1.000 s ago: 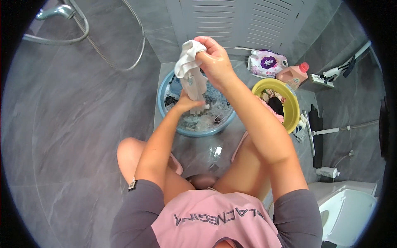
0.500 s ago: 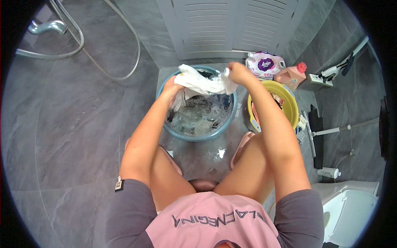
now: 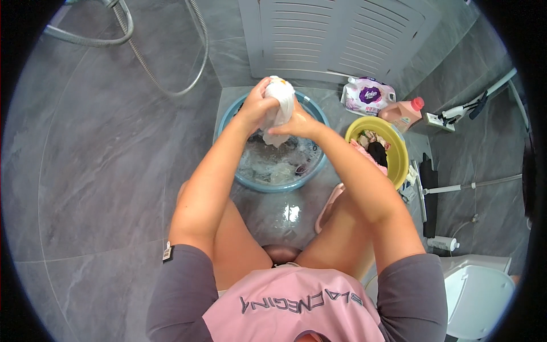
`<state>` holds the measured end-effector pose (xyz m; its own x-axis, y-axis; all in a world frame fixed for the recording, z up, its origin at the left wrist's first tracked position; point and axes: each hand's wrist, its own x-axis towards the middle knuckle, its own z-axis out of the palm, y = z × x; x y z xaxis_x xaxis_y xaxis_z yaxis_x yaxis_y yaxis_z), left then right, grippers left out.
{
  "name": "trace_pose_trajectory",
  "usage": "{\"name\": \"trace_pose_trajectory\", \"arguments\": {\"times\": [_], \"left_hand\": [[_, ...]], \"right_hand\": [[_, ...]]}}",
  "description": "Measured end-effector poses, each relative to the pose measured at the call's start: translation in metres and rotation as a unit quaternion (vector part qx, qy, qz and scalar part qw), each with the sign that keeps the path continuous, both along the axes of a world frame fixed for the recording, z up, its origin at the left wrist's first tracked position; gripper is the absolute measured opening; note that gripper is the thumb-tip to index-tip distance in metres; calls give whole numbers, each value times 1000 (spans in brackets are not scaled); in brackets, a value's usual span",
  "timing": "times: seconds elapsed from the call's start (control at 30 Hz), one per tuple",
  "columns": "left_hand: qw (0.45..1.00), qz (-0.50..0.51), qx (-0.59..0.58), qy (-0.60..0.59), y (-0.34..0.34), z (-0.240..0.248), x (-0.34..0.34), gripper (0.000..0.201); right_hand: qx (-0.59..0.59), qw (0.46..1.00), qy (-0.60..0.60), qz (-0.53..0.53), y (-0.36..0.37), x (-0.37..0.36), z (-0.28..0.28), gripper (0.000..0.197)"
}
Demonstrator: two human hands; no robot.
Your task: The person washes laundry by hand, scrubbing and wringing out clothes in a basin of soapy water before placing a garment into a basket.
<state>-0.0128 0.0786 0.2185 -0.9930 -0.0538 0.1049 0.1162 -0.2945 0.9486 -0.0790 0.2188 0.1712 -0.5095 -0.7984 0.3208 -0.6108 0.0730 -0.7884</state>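
A wet, bunched white cloth point(image 3: 280, 92), with a small orange patch near its top, is squeezed between my two hands over the far part of a round blue basin point(image 3: 272, 188). My left hand point(image 3: 257, 108) wraps its upper left side, fingers curled round it. Lower down, my right hand point(image 3: 299, 123) grips it from the right, thumb toward me. The cloth's end hangs just above foamy water point(image 3: 268, 162), where dark things lie partly sunk. Foam hides most of what is in the basin.
Right of the basin stands a yellow tub point(image 3: 401, 151) holding pink, black and pale clothes. Behind it are a white-and-purple pouch point(image 3: 370, 96) and a pink jug point(image 3: 402, 114). Louvered doors point(image 3: 336, 37) close off the far side. A squeegee point(image 3: 431, 191) and toilet point(image 3: 477, 296) are at right.
The white cloth was stretched sideways between my hands; now it is gathered into an upright bunch. My right hand has come left and nearer, and my left hand has moved right.
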Motion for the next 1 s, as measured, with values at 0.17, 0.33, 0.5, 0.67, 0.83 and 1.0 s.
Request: {"name": "trace_pose_trajectory", "arguments": {"times": [0.17,0.33,0.5,0.67,0.83,1.0], "left_hand": [[989,-7,148,16,-5,9,-1,50],[979,113,-161,-50,-15,-3,-12,73],[966,176,-186,-45,-22,-4,-14,104],[968,131,-199,-82,-24,-13,-12,43],[884,214,-394,-131,-13,-33,-21,29],[854,242,-432,-161,2,-27,-22,38]], "right_hand": [[-125,969,-190,-96,-32,18,0,87],[-55,935,-326,-130,-44,22,-1,50],[-37,924,-373,-79,-58,33,2,39],[-10,959,-280,-43,-67,35,-10,40],[89,996,12,15,-70,21,-30,42],[156,986,23,-43,-64,21,-35,41]]}}
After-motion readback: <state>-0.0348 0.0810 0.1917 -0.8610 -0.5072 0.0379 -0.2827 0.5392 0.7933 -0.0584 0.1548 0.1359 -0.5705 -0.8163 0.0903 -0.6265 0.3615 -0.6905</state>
